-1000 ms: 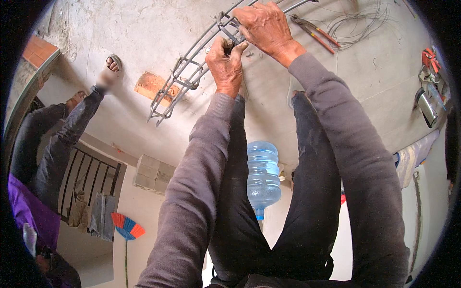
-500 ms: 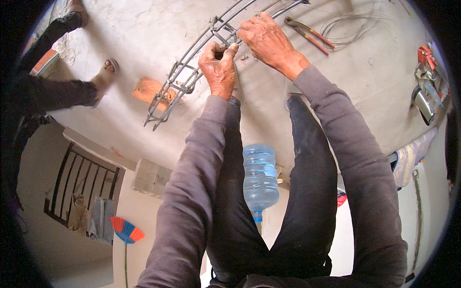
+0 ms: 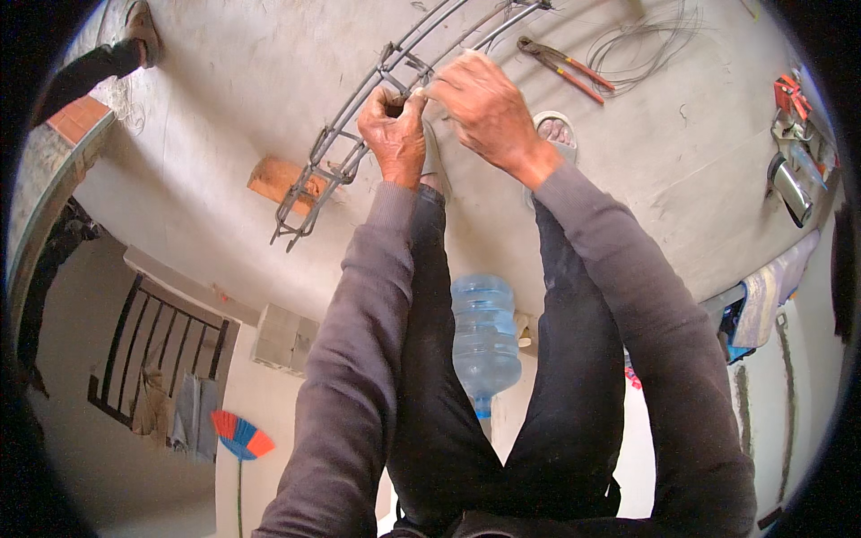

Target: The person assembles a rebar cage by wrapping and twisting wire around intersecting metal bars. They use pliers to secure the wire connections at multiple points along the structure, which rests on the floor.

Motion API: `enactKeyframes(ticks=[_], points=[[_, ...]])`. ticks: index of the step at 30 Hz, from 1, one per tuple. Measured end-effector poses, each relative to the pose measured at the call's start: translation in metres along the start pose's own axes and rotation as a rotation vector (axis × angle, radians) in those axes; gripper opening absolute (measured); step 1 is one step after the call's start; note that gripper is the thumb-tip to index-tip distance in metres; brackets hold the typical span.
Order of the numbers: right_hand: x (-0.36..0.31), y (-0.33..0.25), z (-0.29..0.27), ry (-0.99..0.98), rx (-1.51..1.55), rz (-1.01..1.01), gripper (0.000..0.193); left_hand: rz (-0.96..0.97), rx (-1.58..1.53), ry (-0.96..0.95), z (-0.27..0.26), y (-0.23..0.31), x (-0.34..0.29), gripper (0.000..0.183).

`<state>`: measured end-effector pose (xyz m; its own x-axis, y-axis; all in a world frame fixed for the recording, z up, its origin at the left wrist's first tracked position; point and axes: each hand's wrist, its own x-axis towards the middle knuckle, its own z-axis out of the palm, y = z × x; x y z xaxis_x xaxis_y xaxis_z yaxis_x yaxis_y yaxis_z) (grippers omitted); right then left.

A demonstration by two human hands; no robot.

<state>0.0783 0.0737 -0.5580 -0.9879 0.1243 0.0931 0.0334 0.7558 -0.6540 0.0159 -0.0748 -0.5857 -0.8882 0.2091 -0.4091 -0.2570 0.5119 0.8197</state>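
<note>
Presently, hands: both are seen raised over a steel bar frame that lies on a concrete floor.
Left hand: it is curled into a fist, its fingers pressed together around something small at one crossing of the frame; what is pinched inside cannot be told.
Right hand: its fingers are drawn together at the same crossing, touching the left hand's knuckles; a thin pale strand seems to be pinched between the fingertips, though it is too small to be sure.
Frame: long curved bars are joined by square loops; it runs from the upper middle of the view down to the left, where its end rests over an orange brick.
Pincers: a pair with reddish handles is laid on the floor just beyond the right hand, untouched.
Wire: a loose coil of thin wire is spread on the floor beside the pincers.
Feet: a sandal is seen just beside the right wrist.
Water bottle: a large blue one is seen between the dark trouser legs.
Other person: a sandalled foot and dark sleeve are seen at the upper left, well apart from the frame.
Broom: a red and blue one is seen at the lower left.
</note>
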Motion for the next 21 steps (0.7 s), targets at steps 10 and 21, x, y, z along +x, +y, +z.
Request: enactKeyframes(ticks=[10, 21], points=[[-0.025, 0.007, 0.037, -0.236, -0.497, -0.096, 0.016, 0.047, 0.028, -0.005, 0.005, -0.009, 0.004, 0.029], [-0.02, -0.031, 0.038, -0.118, 0.845, 0.984, 0.022, 0.062, 0.098, 0.045, 0.002, -0.002, -0.007, 0.022]])
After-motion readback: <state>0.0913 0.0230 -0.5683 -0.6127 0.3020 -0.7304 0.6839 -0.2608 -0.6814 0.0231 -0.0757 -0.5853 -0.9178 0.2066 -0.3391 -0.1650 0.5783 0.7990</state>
